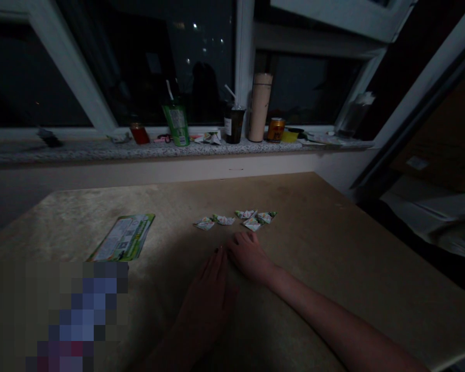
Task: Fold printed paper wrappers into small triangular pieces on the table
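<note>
My left hand (pixel 211 289) lies flat on the table, fingers stretched out and close together, holding nothing that I can see. Its fingertips meet the side of my right hand (pixel 248 256), which rests palm down with loosely bent fingers. No object shows in the right hand, though its palm is hidden. Just beyond the fingers lie several small folded paper pieces, white and green with printing. The nearest folded paper piece (pixel 252 223) is right in front of my right fingers; another folded paper piece (pixel 205 223) sits at the left end of the group.
A green and white printed packet or sheet (pixel 126 237) lies on the tan table (pixel 313 222) to the left. Behind, the windowsill (pixel 201 150) bears a green cup (pixel 176 124), dark cup (pixel 233 124), tall flask (pixel 260 108), can (pixel 276 129) and red jar (pixel 140 133). The lower left is pixelated.
</note>
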`<state>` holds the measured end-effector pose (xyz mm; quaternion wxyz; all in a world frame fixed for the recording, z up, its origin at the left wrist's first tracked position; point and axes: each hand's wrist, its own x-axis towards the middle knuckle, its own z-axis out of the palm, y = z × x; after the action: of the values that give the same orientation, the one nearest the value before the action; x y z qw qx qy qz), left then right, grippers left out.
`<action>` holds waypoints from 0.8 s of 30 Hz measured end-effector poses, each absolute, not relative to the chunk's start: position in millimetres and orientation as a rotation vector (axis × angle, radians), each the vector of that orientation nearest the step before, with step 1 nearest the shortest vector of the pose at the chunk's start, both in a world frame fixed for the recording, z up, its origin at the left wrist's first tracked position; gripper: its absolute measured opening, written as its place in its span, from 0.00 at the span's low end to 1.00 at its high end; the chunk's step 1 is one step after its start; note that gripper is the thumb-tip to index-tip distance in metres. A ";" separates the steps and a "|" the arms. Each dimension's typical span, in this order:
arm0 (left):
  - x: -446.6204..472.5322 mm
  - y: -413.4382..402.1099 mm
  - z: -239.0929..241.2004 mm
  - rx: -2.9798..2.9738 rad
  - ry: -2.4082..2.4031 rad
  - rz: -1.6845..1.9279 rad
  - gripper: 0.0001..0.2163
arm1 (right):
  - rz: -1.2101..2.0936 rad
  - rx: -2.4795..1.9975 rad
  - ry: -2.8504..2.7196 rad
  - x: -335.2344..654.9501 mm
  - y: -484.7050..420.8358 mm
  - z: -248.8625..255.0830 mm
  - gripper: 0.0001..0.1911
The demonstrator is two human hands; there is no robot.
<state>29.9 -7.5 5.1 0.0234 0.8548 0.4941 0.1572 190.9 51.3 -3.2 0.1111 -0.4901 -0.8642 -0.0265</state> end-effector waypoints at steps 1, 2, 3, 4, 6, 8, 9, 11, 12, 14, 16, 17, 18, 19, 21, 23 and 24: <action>30.5 -12.6 1.5 2.672 1.507 0.479 0.24 | -0.076 -1.436 -2.535 190.9 51.3 -4.0 0.10; 30.6 -16.5 -1.8 2.680 1.498 0.455 0.26 | -0.071 -1.435 -2.526 191.0 51.4 -5.0 0.10; 30.1 -19.2 -4.4 2.693 1.476 0.434 0.27 | -0.057 -1.434 -2.510 191.3 51.9 -6.0 0.09; 29.2 -20.7 -6.3 2.704 1.456 0.413 0.28 | -0.025 -1.435 -2.486 192.0 52.7 -6.9 0.09; 27.2 -21.4 -7.8 2.716 1.424 0.393 0.30 | 0.107 -1.426 -2.420 195.0 55.5 -7.5 0.08; 26.0 -20.6 -7.0 2.715 1.409 0.397 0.31 | 0.331 -1.404 -2.339 200.2 59.7 -6.1 0.05; 26.0 -20.1 -6.1 2.712 1.407 0.401 0.32 | 0.452 -1.385 -2.303 203.2 62.1 -4.6 0.04; 26.9 -19.0 -4.3 2.701 1.413 0.400 0.33 | 0.680 -1.343 -2.271 209.0 66.8 -0.8 0.07; 27.7 -18.6 -3.5 2.698 1.415 0.395 0.33 | 0.721 -1.333 -2.272 211.2 68.9 1.2 0.08; 29.3 -18.1 -2.8 2.696 1.413 0.389 0.34 | 0.770 -1.309 -2.281 213.5 72.3 4.7 0.09; 30.6 -18.5 -3.0 2.697 1.407 0.392 0.35 | 0.800 -1.299 -2.281 213.6 74.8 6.8 0.09; 31.0 -18.9 -3.5 2.696 1.408 0.392 0.35 | 0.817 -1.295 -2.278 213.3 75.9 7.4 0.09; 31.3 -19.5 -4.0 2.695 1.412 0.388 0.36 | 0.837 -1.290 -2.273 213.3 77.0 7.7 0.09; 31.4 -20.1 -4.7 2.692 1.419 0.381 0.36 | 0.861 -1.281 -2.268 213.7 78.2 7.9 0.09; 31.3 -21.2 -6.0 2.684 1.436 0.372 0.36 | 0.932 -1.245 -2.264 216.0 81.0 8.0 0.09; 31.1 -21.7 -6.7 2.682 1.436 0.377 0.37 | 1.023 -1.195 -2.262 219.5 84.1 8.0 0.09; 31.1 -21.6 -6.7 2.680 1.435 0.384 0.37 | 1.063 -1.175 -2.257 221.1 85.6 7.9 0.09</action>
<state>31.1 -21.6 -6.7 0.0385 0.8740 0.4680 0.1251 221.1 85.6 7.9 0.1908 -0.4182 -0.8035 0.3783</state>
